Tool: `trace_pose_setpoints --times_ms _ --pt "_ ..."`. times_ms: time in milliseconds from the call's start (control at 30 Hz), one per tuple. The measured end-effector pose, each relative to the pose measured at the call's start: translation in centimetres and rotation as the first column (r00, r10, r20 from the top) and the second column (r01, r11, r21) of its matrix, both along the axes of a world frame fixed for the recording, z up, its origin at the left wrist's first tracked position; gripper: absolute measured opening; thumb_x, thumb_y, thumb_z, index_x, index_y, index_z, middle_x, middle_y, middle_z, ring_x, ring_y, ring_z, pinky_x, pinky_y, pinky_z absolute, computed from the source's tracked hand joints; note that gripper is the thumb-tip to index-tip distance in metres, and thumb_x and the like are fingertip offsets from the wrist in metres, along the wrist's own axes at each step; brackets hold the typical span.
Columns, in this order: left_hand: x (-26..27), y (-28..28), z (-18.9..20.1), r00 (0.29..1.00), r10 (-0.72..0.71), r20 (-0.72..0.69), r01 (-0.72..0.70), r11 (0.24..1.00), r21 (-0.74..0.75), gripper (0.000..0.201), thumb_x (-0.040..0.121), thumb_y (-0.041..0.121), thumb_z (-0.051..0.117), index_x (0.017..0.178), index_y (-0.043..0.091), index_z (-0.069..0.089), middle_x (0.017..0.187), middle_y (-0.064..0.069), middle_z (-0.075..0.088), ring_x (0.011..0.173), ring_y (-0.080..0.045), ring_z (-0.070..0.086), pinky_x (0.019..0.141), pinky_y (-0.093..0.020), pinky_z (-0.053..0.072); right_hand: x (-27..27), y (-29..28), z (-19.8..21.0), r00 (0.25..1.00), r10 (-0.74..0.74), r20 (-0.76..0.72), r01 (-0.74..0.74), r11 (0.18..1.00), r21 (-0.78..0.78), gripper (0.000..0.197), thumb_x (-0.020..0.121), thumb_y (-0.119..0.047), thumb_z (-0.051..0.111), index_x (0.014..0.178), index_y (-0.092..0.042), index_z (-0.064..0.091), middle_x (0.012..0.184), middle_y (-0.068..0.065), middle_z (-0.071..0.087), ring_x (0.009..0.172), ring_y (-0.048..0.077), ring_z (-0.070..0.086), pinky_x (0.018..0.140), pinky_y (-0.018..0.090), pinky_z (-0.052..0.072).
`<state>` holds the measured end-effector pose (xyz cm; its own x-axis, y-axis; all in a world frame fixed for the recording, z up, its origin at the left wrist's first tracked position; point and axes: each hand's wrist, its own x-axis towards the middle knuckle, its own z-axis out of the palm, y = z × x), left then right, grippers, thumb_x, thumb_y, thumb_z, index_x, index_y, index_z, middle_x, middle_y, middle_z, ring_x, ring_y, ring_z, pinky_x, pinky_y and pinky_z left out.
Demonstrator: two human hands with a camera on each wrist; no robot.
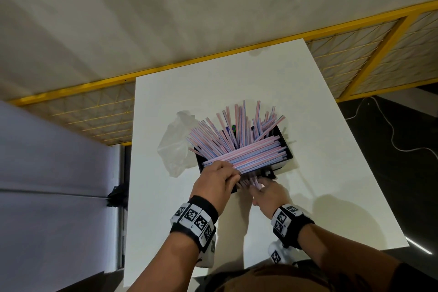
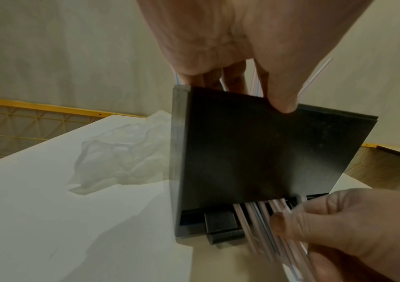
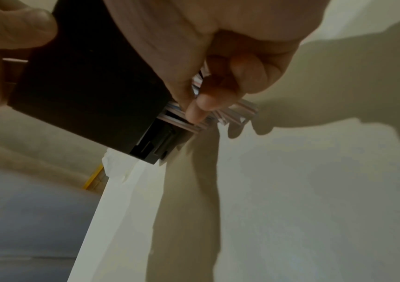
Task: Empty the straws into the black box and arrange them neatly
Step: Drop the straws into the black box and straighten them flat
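Straws (image 1: 239, 147): thin striped tubes | black box (image 2: 254, 148): flat matte panels

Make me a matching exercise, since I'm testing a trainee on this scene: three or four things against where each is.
Things:
1. left hand
2. right hand
3. plastic bag
4. black box

Places:
a. crumpled on the white table, left of the box
b. gripping the box's top near edge
c. standing on the table, crammed with straws
d. pulling straws from the box's bottom slot

Pairs: 1-b, 2-d, 3-a, 4-c
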<state>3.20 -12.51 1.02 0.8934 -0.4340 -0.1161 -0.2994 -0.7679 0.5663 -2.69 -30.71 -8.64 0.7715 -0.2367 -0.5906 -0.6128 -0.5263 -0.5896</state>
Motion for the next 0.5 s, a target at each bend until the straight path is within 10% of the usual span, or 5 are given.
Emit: trace_pose_setpoints --times_ms 300,500 --pt "0.0 0.0 -0.2 1.0 0.006 -0.001 -0.006 1.0 -0.007 0.014 0.101 0.033 0.061 0.102 0.03 0.074 0.113 0.016 0.059 0.106 -0.002 0.052 0.088 -0.018 0.042 1.3 -0.7 -0.1 0.992 0.123 0.042 -0.114 0.978 -0.177 0.043 0.099 -0.046 0.051 0.067 -0.021 0.068 0.074 -0.003 0.072 0.077 0.021 0.068 0.081 0.034 0.055" --pt "0.1 0.0 -0.3 1.0 0.009 0.007 -0.009 1.0 -0.021 0.015 0.101 0.032 0.06 0.102 0.029 0.075 0.112 0.016 0.059 0.104 0.0 0.05 0.089 -0.017 0.04 0.2 -2.6 -0.5 0.957 0.291 -0.018 -0.289 0.941 -0.173 0.032 0.101 -0.043 0.052 0.084 -0.021 0.066 0.086 0.001 0.071 0.083 0.023 0.068 0.079 0.033 0.056"
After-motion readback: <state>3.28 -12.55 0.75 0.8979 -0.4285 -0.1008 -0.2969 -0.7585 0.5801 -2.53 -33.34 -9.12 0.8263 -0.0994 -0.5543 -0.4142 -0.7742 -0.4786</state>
